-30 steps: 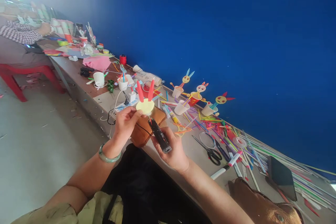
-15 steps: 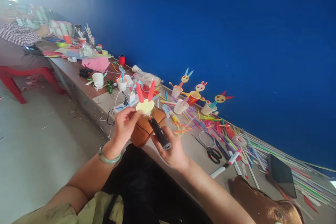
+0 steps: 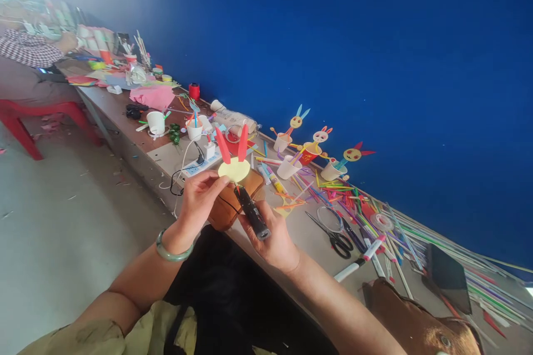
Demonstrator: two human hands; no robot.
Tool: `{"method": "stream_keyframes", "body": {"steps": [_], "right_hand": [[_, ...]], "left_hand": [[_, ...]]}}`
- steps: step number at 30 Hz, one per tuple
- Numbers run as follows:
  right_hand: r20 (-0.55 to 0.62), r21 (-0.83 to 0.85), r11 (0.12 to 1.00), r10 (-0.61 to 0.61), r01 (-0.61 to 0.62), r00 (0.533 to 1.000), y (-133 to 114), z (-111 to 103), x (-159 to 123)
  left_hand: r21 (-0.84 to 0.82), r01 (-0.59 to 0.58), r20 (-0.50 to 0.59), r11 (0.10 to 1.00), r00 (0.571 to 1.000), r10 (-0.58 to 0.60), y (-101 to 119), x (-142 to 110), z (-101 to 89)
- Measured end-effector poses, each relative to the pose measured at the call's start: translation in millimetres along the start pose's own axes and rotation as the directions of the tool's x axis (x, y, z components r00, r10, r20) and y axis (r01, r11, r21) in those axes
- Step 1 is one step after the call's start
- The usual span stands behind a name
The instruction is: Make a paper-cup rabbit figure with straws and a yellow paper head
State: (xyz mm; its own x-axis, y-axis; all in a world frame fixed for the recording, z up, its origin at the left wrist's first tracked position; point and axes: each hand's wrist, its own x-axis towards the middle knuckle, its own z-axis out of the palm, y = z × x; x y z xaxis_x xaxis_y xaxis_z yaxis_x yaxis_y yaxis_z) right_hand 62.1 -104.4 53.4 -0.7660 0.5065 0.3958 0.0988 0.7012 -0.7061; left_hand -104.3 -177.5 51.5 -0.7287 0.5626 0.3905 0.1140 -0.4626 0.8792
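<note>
Between thumb and fingers, my left hand (image 3: pixel 200 197) pinches the lower left edge of a pale yellow paper rabbit head (image 3: pixel 234 171). Two red paper ears (image 3: pixel 242 144) stand up from its top. My right hand (image 3: pixel 275 241) is wrapped round a black glue gun (image 3: pixel 252 213), whose tip points up at the head's lower edge. Whether the tip touches the paper, I cannot tell. Under both hands lies a brown leather pouch (image 3: pixel 222 216) at the table's front edge. The glue gun's handle is hidden in my palm.
Rabbit figures in paper cups (image 3: pixel 333 170) line the blue wall. Black scissors (image 3: pixel 339 243), coloured sticks (image 3: pixel 408 238), a dark phone (image 3: pixel 447 277) and a brown bag (image 3: pixel 420 316) lie to the right. A power strip (image 3: pixel 200 163) with cables is at left. A person in a checked sleeve (image 3: pixel 31 49) sits far left.
The rabbit head has shifted slightly right and tilted a little in my left hand. My right hand keeps the glue gun in nearly the same spot. The view has shifted slightly.
</note>
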Motion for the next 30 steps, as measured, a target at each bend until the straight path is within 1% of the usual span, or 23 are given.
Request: {"method": "stream_keyframes", "body": {"steps": [11,18,30], "right_hand": [[0.015,-0.052,0.999,0.001,0.000,1.000,0.4,-0.1,-0.1],[0.027,-0.071,0.997,0.007,-0.005,1.000,0.2,-0.1,-0.4],[0.021,-0.081,0.997,-0.011,0.012,1.000,5.2,1.8,-1.4]], "left_hand": [[-0.008,0.006,-0.004,1.000,1.000,-0.006,-0.3,-1.2,-0.4],[-0.006,0.034,-0.011,0.999,0.999,-0.034,0.5,-0.2,-0.4],[-0.047,0.020,0.008,0.999,1.000,-0.020,-2.2,-1.3,-1.7]]}}
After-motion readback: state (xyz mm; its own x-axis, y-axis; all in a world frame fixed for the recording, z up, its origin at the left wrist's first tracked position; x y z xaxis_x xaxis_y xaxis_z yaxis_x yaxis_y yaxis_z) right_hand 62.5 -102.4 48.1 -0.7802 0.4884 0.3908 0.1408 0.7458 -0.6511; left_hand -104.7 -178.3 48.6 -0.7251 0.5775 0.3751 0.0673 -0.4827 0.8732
